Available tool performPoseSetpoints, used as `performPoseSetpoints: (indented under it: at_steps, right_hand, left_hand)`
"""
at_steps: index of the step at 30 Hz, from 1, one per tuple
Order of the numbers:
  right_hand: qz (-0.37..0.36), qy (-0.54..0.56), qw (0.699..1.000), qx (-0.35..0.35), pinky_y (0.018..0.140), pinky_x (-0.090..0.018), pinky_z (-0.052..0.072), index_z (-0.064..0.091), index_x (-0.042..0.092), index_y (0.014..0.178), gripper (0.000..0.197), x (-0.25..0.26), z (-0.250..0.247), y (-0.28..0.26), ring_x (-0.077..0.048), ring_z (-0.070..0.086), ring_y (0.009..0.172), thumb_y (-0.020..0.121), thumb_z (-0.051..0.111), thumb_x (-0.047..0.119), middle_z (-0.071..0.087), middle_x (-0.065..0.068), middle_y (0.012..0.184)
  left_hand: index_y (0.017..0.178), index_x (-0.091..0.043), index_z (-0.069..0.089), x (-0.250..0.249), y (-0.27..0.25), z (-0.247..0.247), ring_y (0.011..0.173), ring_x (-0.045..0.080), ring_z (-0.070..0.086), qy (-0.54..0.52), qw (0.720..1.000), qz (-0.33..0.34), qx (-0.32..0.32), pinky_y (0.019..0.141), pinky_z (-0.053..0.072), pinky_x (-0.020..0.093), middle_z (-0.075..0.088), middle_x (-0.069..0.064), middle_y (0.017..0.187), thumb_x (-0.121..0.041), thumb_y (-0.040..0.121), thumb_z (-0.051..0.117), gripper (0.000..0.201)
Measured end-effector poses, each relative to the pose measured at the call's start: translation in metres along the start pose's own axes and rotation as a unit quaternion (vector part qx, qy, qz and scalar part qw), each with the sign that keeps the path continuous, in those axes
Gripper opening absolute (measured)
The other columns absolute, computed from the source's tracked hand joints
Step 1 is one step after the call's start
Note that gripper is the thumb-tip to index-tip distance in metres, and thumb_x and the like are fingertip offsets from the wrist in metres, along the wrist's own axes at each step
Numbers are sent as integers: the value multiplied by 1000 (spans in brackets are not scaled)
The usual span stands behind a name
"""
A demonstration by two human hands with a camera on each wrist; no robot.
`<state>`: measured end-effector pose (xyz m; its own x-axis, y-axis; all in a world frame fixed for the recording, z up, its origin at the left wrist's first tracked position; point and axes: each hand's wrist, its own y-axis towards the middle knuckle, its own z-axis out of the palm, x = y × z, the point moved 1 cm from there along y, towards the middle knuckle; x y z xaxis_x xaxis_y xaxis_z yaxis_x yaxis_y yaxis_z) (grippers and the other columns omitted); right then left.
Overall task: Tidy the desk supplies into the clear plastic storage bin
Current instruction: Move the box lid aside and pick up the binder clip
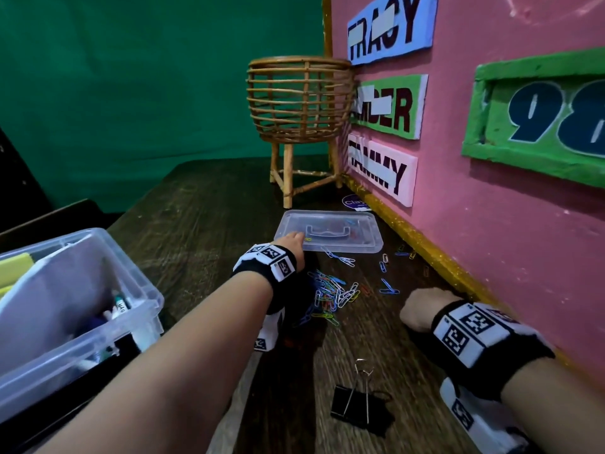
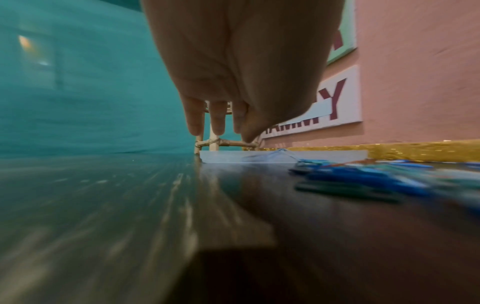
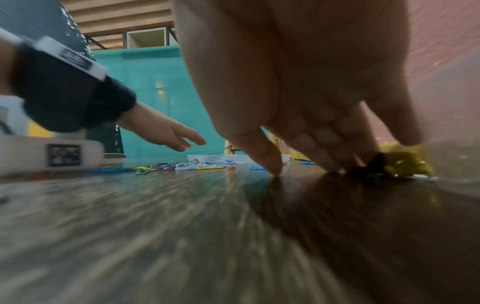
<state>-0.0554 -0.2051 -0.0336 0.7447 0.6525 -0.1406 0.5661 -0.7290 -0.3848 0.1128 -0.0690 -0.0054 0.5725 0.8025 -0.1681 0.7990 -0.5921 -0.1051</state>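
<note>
**Reaching for the small box while clips lie loose**

The dark wooden counter (image 1: pixel 203 204) runs along a pink wall (image 1: pixel 491 224), with a wicker stand (image 1: pixel 299 103) at the far corner. The clear storage bin (image 1: pixel 75 316) sits at the near left, already holding markers and paper. Farther out lies a small lidded plastic box (image 1: pixel 329 231), and between it and the person a heap of coloured paper clips (image 1: pixel 330 293), with a black binder clip (image 1: pixel 355 404) nearest.

The left hand (image 1: pixel 291 240) stretches forward, fingers (image 2: pixel 193 119) straight and relaxed, holding nothing, just at the box's near corner. The right hand (image 1: pixel 422 309) rests fingertips-down on the counter by the wall; whether it pinches a clip I cannot tell, the wrist view being blurred.

To do this well, I'd say grip the box by its rim, keep it level, and sweep the clips together before lifting.
</note>
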Motion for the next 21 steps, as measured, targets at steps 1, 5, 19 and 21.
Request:
performPoseSetpoints:
  at_steps: [1, 5, 19, 21]
  right_hand:
    - [-1, 2, 1000, 1, 110, -44, 33, 41, 1, 137, 54, 1, 0, 1, -38, 39, 131, 89, 35, 25, 37, -21, 145]
    - [-64, 74, 995, -23, 110, -42, 33, 29, 1, 141, 60, 6, -5, 1, -34, 35, 133, 88, 42, 28, 33, -19, 146]
    - [-269, 147, 950, -60, 109, -26, 28, 29, 13, 145, 51, 15, -21, -25, -22, 35, 137, 96, 40, 25, 32, -7, 151]
    - [-273, 130, 953, -37, 112, -26, 26, 23, 10, 146, 57, 17, -19, -25, -22, 32, 139, 96, 41, 32, 28, -8, 153]
  left_hand:
    - [148, -13, 22, 0, 3, -1, 139, 27, 34, 0, 1000, -8, 5, 112, 31, 37, 27, 7, 154, -25, 91, 52, 65]
    - [140, -39, 25, 10, 48, 21, 125, 32, 51, 32, 998, -37, 45, 105, 42, 44, 47, 12, 142, -48, 78, 46, 66]
    - [109, -8, 56, 25, -19, -6, 104, 31, 61, 66, 984, -164, 8, 81, 55, 39, 60, 11, 109, -17, 61, 77, 53]
    - [106, -11, 57, 28, -22, -3, 102, 33, 63, 57, 982, -178, 5, 82, 55, 42, 59, 10, 102, -12, 68, 72, 40]
